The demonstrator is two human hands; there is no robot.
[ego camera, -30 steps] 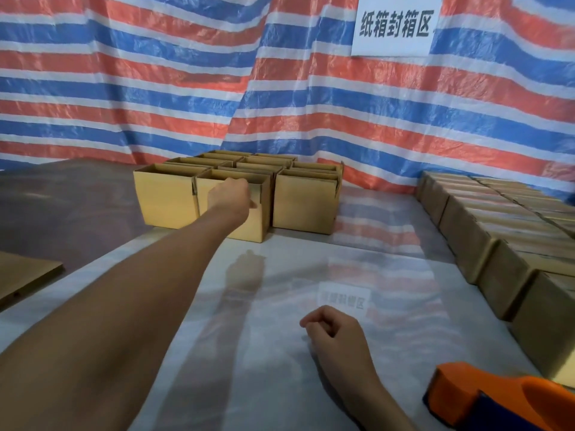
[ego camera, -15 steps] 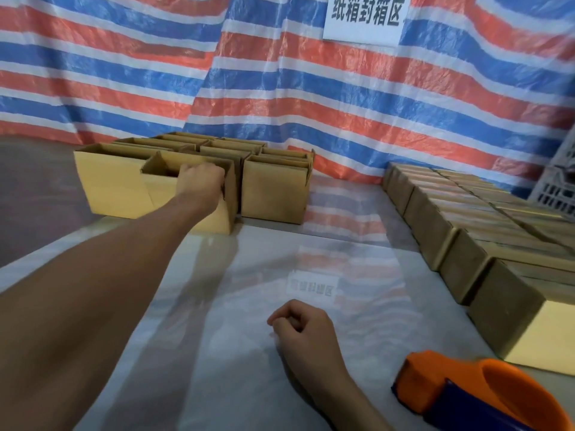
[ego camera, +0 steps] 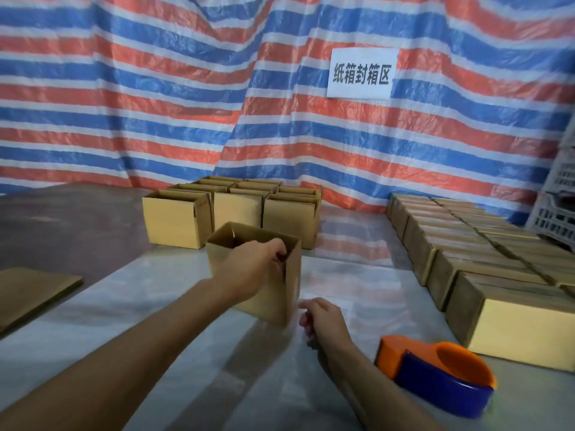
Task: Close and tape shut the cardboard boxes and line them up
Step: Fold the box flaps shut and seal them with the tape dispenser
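Note:
An open cardboard box [ego camera: 273,293] stands near the middle of the table, apart from the group behind it. My left hand [ego camera: 252,269] grips its near top rim, fingers curled over the edge into the box. Just right of the box's near corner, my right hand [ego camera: 323,318] rests on the table with fingers loosely curled, holding nothing. An orange and blue tape dispenser [ego camera: 435,371] lies on the table at the lower right. Several open boxes [ego camera: 236,206] stand in a block at the back. Along the right runs a row of closed boxes [ego camera: 485,259].
A striped tarp hangs behind with a white sign [ego camera: 361,73]. A flat piece of cardboard [ego camera: 31,290] lies at the left. A white plastic crate [ego camera: 560,206] stands at the far right. The plastic-covered table [ego camera: 155,321] shows bare between my arms.
My left hand has pulled one open box out of the back block toward me. My right hand has stayed on the table, now beside the box.

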